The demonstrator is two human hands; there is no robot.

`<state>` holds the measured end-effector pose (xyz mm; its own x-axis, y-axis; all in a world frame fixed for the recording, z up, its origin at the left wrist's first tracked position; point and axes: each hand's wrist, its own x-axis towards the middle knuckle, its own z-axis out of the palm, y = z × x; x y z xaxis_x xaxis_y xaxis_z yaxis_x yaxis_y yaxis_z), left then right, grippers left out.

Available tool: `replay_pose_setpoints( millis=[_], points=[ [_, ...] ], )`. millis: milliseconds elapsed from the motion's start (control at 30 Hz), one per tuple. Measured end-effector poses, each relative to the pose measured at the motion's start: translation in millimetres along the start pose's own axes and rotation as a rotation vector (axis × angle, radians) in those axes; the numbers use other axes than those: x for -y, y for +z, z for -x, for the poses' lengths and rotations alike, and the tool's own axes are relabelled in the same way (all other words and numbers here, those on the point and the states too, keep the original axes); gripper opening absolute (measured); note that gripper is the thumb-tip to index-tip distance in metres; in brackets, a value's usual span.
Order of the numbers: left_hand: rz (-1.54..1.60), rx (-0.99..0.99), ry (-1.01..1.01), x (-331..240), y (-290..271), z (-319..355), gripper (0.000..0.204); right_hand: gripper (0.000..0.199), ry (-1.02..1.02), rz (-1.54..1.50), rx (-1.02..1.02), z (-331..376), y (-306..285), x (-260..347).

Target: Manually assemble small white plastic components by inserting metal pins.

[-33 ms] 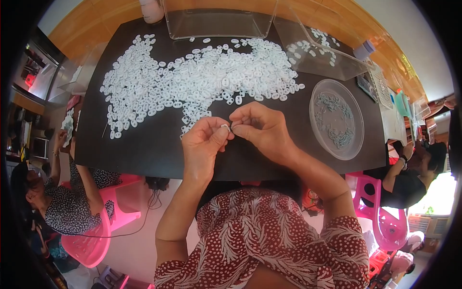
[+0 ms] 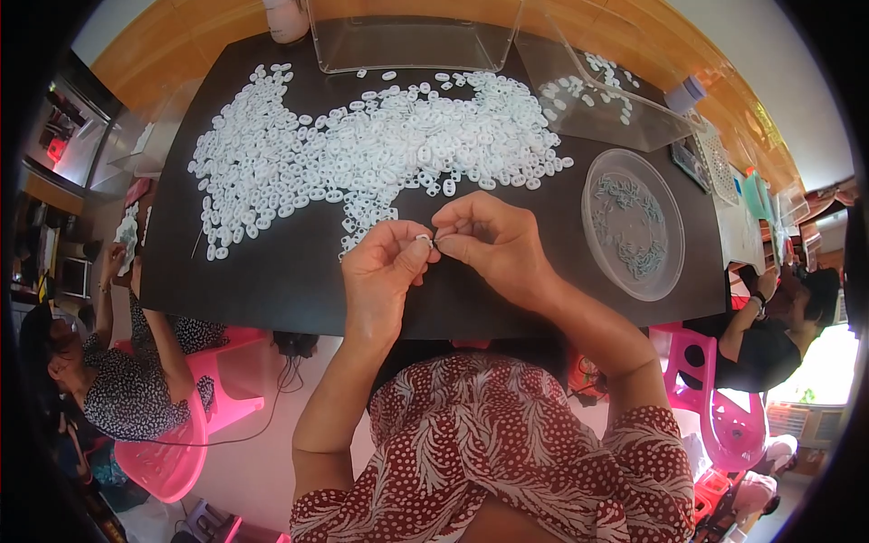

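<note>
My left hand is closed, pinching a small white oval plastic piece between thumb and forefinger. Against that piece my right hand brings its thumb and forefinger together. A tiny dark thing shows at those fingertips, too small to name. Just beyond both hands spreads a wide pile of white oval pieces with two holes. To the right lies a round clear plastic tray holding several small grey-green slender parts.
A clear plastic bin stands at the table's far edge, beside another clear box with loose white pieces. A phone lies far right. Co-workers sit at left and right, near pink chairs.
</note>
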<state>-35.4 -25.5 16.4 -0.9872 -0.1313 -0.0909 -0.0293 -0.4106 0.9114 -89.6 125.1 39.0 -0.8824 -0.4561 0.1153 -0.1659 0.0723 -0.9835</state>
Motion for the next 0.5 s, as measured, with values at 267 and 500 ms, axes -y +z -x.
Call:
replay_pose_setpoints(
  millis=[267,500],
  points=[
    [-0.081,-0.013,0.039,1.4,-1.1,7.2,0.014,0.017,-0.074,0.141,0.004,2.2,3.6,-2.0],
    [-0.031,-0.023,0.082,4.6,-3.4,9.8,0.015,0.018,-0.104,0.202,-0.005,3.7,4.4,-4.1]
  ],
)
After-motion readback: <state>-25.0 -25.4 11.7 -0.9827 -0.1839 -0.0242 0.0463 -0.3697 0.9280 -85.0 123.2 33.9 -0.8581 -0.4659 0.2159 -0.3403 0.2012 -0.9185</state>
